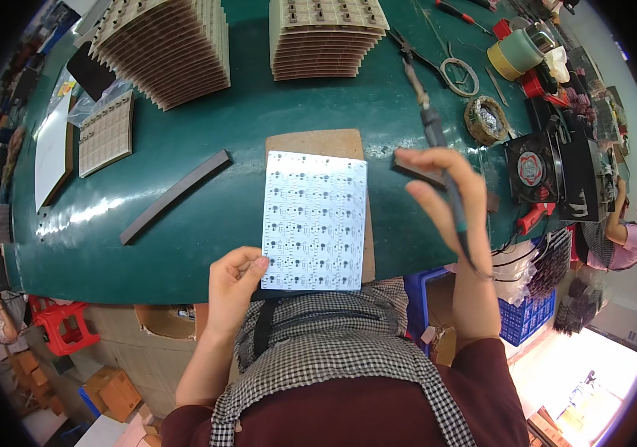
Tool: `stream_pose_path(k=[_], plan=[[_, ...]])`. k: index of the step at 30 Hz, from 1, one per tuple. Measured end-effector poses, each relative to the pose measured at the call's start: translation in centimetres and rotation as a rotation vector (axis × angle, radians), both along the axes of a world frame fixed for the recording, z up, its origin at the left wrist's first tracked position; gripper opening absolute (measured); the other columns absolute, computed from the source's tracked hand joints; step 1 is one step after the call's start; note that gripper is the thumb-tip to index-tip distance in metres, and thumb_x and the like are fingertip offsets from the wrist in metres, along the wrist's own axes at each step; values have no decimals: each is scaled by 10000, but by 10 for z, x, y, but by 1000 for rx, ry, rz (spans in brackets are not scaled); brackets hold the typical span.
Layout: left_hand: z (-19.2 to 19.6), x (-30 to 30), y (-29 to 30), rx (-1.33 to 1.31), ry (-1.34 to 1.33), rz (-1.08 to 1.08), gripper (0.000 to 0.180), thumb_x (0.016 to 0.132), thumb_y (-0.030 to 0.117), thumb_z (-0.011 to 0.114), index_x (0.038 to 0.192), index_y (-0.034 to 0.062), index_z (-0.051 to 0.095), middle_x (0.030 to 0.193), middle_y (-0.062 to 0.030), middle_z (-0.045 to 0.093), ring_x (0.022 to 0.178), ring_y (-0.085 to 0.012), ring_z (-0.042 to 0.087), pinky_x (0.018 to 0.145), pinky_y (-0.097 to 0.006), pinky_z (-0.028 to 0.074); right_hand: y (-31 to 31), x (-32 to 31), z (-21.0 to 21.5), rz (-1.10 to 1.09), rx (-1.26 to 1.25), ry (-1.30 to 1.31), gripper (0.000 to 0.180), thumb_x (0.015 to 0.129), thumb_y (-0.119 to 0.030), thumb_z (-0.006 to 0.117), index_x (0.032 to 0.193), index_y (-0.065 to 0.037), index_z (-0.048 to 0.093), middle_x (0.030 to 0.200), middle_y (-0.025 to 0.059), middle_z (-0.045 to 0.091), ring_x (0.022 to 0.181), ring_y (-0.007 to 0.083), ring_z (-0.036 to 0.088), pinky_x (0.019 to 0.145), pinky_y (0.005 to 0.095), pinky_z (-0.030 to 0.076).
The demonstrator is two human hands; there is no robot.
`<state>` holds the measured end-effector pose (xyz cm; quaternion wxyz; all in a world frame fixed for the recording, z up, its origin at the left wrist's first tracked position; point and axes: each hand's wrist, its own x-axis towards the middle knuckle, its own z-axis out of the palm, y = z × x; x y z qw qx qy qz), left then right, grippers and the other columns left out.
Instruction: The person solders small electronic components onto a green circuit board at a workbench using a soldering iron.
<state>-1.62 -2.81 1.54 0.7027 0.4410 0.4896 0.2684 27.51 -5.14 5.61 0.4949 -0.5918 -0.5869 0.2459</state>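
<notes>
board under white panel [314,220] mostly hidden, panel's printed marks too small, far stacks [162,45] cut off

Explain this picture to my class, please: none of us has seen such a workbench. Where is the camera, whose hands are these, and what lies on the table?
The camera sits on the worker's head and looks down through a fisheye lens, so straight edges bend near the rim. The two bare hands entering from below belong to that person.

The left hand pinches the near left corner of a white circuit panel, which lies on a brown backing board on the green table. The right hand holds a soldering iron like a pen, its tip pointing away across the table.

Farther back stand two fanned stacks of brown boards. A dark flat bar lies to the left. On the right are tape rolls, a small black fan and a coil of solder wire. Another person sits at the far right edge.
</notes>
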Motion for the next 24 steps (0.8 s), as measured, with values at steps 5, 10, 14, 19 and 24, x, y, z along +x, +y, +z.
stream_pose_path(k=[5, 10, 14, 19, 24], plan=[[-6, 6, -7, 71, 171, -119, 151, 877, 76, 547, 878, -70, 588, 714, -42, 618, 619, -50, 520, 559, -190, 398, -27, -31, -35, -163, -56, -250, 260, 695, -17, 709, 921, -31, 581, 822, 110, 629, 762, 222, 629, 672, 301, 498], [-8, 11, 21, 300, 401, -116, 118, 860, 56, 545, 883, -55, 577, 658, -42, 583, 569, -65, 496, 535, -198, 382, -34, -52, -56, -256, -26, -308, 288, 671, 0, 710, 920, -55, 577, 705, 81, 576, 646, 214, 576, 566, 297, 457], [-14, 19, 27, 318, 193, -94, 106, 855, 39, 546, 914, -47, 562, 647, -22, 549, 529, -62, 458, 492, -197, 357, -36, -63, -59, -294, -67, -224, 267, 690, 21, 692, 920, -48, 574, 746, 86, 582, 669, 184, 585, 583, 280, 462], [27, 12, 17, 676, 352, -182, 53, 747, -12, 627, 790, -6, 598, 666, -42, 598, 512, -80, 521, 476, -207, 402, -51, -62, -38, -316, 101, 190, 349, 737, 104, 645, 1005, -6, 450, 872, 117, 591, 767, 154, 610, 673, 280, 514], [16, 6, 22, 1464, 382, -192, 161, 597, -36, 636, 741, 29, 607, 804, -81, 665, 618, -188, 635, 491, -251, 483, -53, -49, -39, -69, 367, -101, 354, 687, 141, 643, 961, -15, 484, 807, 145, 646, 787, 262, 660, 703, 322, 539]])
